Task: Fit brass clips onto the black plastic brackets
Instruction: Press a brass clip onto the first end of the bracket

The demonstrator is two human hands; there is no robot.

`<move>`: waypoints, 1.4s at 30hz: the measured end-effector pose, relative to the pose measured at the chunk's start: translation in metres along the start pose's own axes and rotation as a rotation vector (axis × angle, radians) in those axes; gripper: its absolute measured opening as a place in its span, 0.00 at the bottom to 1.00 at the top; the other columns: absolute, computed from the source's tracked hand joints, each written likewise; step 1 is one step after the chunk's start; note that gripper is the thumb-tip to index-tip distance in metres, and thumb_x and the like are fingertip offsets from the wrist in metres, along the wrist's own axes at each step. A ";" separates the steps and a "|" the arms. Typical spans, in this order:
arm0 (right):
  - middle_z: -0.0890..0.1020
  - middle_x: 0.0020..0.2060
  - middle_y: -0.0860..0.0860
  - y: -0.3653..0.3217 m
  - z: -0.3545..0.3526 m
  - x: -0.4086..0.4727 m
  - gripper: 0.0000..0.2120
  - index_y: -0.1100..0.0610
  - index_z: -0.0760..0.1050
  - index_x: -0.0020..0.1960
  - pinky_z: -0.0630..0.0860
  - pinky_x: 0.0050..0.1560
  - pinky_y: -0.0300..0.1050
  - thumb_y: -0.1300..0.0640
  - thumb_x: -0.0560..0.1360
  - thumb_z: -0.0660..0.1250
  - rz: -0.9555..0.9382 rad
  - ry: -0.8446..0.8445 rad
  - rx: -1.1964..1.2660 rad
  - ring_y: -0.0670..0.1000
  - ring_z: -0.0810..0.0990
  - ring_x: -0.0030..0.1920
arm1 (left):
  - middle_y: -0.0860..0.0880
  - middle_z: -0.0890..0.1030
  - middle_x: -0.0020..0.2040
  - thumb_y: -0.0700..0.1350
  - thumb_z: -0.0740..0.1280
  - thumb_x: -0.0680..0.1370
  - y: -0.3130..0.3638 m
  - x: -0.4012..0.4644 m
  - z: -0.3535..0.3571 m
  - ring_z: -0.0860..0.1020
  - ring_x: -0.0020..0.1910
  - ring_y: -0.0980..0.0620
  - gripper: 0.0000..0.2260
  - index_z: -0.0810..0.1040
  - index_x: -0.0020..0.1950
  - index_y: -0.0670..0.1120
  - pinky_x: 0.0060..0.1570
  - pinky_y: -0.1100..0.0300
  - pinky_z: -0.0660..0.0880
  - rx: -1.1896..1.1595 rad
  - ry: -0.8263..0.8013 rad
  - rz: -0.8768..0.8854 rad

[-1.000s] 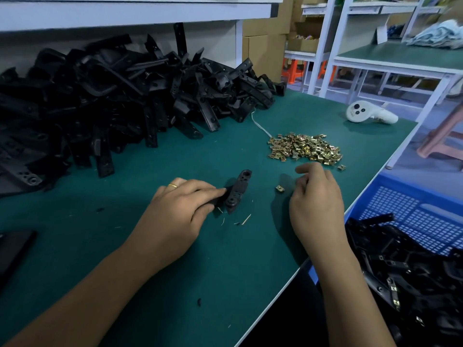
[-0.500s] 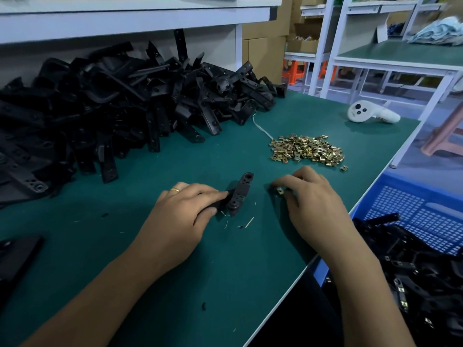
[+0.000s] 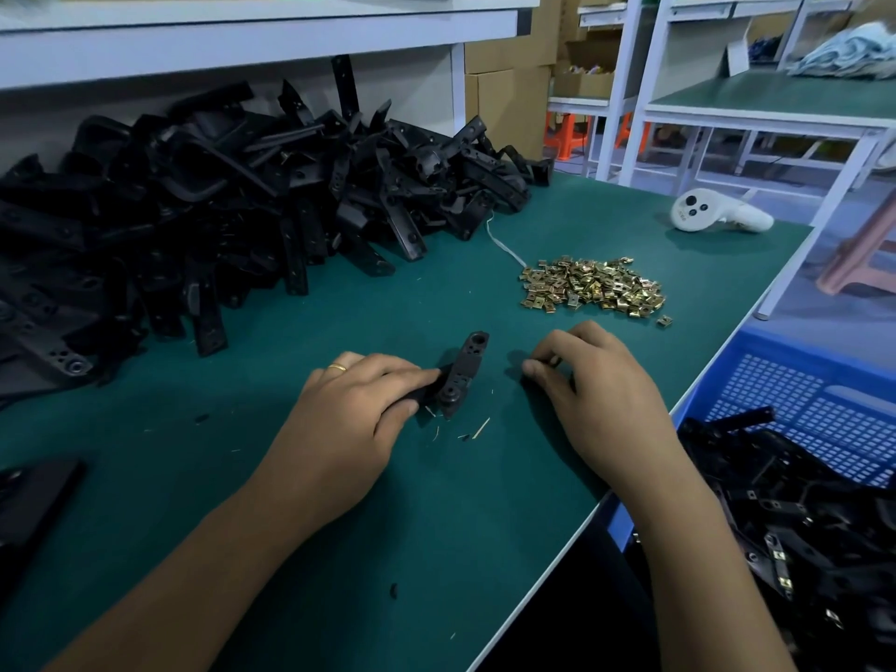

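Holding the black bracket (image 3: 460, 373) flat on the green surface (image 3: 291, 477) at the frame's centre, my left hand (image 3: 349, 414) grips its near end to steady it, while my right hand (image 3: 596, 395) pinches something small, probably a brass clip.

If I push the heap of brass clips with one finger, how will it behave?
The brass clips are loose small pieces, so the heap would probably scatter rather than slide together. They look flat and angular, so likely will not roll.

White controller (image 3: 715, 216) on green table (image 3: 291, 526); blue crate (image 3: 819, 405) beside it.
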State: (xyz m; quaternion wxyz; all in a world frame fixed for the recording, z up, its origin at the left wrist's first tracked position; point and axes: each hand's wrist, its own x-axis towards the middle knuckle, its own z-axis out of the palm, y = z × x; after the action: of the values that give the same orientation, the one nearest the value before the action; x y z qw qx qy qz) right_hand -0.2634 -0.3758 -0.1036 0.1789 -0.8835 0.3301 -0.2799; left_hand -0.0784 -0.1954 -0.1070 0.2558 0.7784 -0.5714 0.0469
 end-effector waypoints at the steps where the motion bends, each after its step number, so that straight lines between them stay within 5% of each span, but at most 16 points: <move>1: 0.73 0.50 0.46 -0.001 0.000 0.000 0.07 0.48 0.77 0.52 0.75 0.46 0.51 0.45 0.82 0.65 -0.012 0.004 -0.006 0.50 0.73 0.51 | 0.62 0.79 0.63 0.45 0.66 0.83 0.000 0.000 0.000 0.71 0.62 0.54 0.16 0.79 0.70 0.57 0.62 0.52 0.66 0.000 0.000 0.001; 9: 0.77 0.46 0.48 -0.004 0.003 0.001 0.09 0.50 0.78 0.50 0.77 0.44 0.51 0.46 0.82 0.65 0.055 0.054 -0.035 0.52 0.75 0.47 | 0.62 0.78 0.63 0.45 0.66 0.84 0.000 0.001 0.000 0.71 0.63 0.54 0.16 0.78 0.70 0.58 0.62 0.53 0.65 0.011 -0.011 -0.001; 14: 0.80 0.44 0.51 0.002 0.004 0.001 0.07 0.54 0.75 0.52 0.75 0.43 0.54 0.55 0.84 0.60 0.067 0.134 0.013 0.57 0.76 0.44 | 0.63 0.78 0.64 0.46 0.65 0.84 0.001 0.000 -0.001 0.70 0.63 0.56 0.16 0.78 0.71 0.58 0.62 0.54 0.64 0.017 -0.016 0.000; 20: 0.75 0.47 0.45 0.005 -0.002 0.001 0.04 0.48 0.82 0.51 0.70 0.47 0.43 0.49 0.77 0.74 0.048 0.004 0.097 0.46 0.75 0.45 | 0.62 0.78 0.63 0.46 0.66 0.83 0.001 0.000 -0.001 0.71 0.63 0.56 0.16 0.78 0.70 0.58 0.62 0.53 0.66 0.012 -0.010 0.006; 24: 0.74 0.46 0.44 0.005 -0.002 0.003 0.03 0.47 0.81 0.48 0.69 0.44 0.43 0.51 0.77 0.75 0.033 -0.024 0.099 0.44 0.74 0.43 | 0.63 0.78 0.62 0.45 0.65 0.84 0.001 -0.001 0.000 0.71 0.61 0.56 0.19 0.75 0.74 0.60 0.61 0.54 0.65 0.002 -0.009 0.005; 31: 0.81 0.38 0.42 -0.012 0.005 0.000 0.04 0.49 0.78 0.47 0.71 0.41 0.31 0.55 0.80 0.71 -0.017 -0.016 0.359 0.42 0.79 0.43 | 0.65 0.75 0.61 0.42 0.64 0.84 -0.001 0.002 0.002 0.68 0.58 0.57 0.26 0.67 0.77 0.66 0.60 0.55 0.65 0.032 -0.037 0.037; 35: 0.85 0.34 0.48 -0.023 0.012 -0.001 0.07 0.51 0.80 0.45 0.77 0.37 0.39 0.59 0.80 0.70 0.096 -0.058 0.610 0.45 0.80 0.31 | 0.62 0.75 0.62 0.41 0.64 0.84 -0.002 0.002 0.004 0.68 0.58 0.56 0.27 0.67 0.78 0.65 0.60 0.53 0.66 0.051 -0.041 0.048; 42: 0.86 0.35 0.56 -0.026 0.011 0.000 0.04 0.62 0.82 0.47 0.81 0.37 0.41 0.64 0.81 0.69 0.267 -0.085 0.935 0.51 0.82 0.31 | 0.60 0.76 0.62 0.40 0.64 0.84 -0.003 0.003 0.006 0.69 0.57 0.53 0.27 0.67 0.78 0.64 0.58 0.50 0.69 0.088 -0.035 0.068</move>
State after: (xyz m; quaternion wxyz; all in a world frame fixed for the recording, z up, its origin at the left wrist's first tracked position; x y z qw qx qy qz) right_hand -0.2448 -0.3555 -0.0991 0.6045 -0.6689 0.2719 -0.3365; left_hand -0.0765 -0.2000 -0.1121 0.2097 0.7696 -0.5993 0.0671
